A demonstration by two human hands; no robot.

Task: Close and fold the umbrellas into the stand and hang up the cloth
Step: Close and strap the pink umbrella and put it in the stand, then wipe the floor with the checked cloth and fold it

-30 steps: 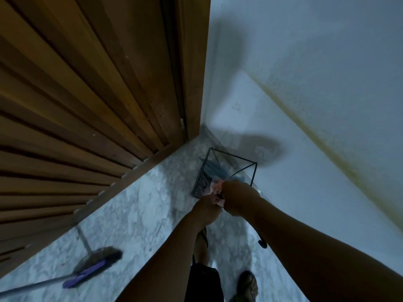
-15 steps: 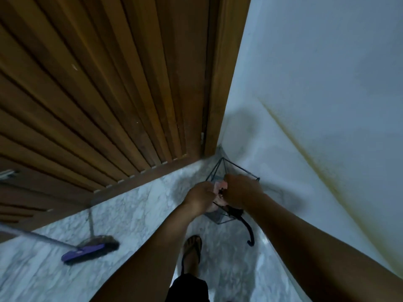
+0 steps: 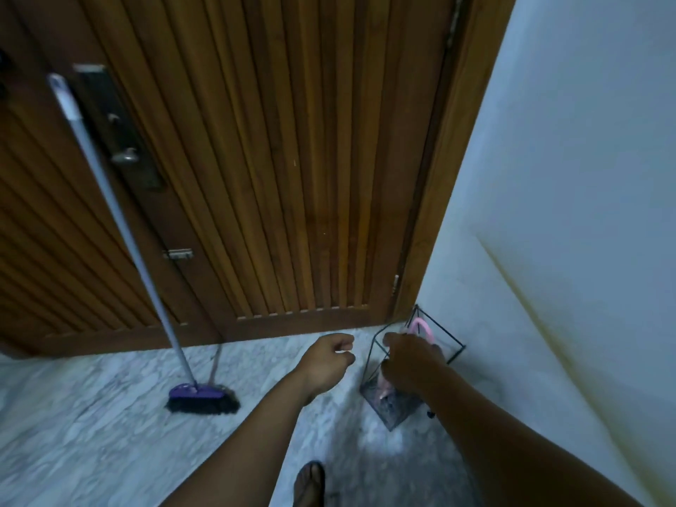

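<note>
A black wire umbrella stand (image 3: 453, 340) stands on the marble floor in the corner between the wooden door and the white wall. A folded umbrella with a pink curved handle (image 3: 420, 328) sits inside it. My right hand (image 3: 411, 362) is over the stand's top, fingers curled down inside the frame near the pink handle; whether they grip it is hidden. My left hand (image 3: 327, 360) hovers left of the stand, loosely curled and holding nothing. No cloth is visible.
A slatted wooden door (image 3: 274, 159) with a metal handle plate (image 3: 124, 151) fills the back. A broom with a grey pole and purple head (image 3: 199, 391) leans against it at the left. My sandalled foot (image 3: 310, 483) is on the marble floor (image 3: 91, 415).
My left hand has let go and pulled away to the left of the stand. My right hand stays over the stand. The view has tilted up, showing more of the door and broom.
</note>
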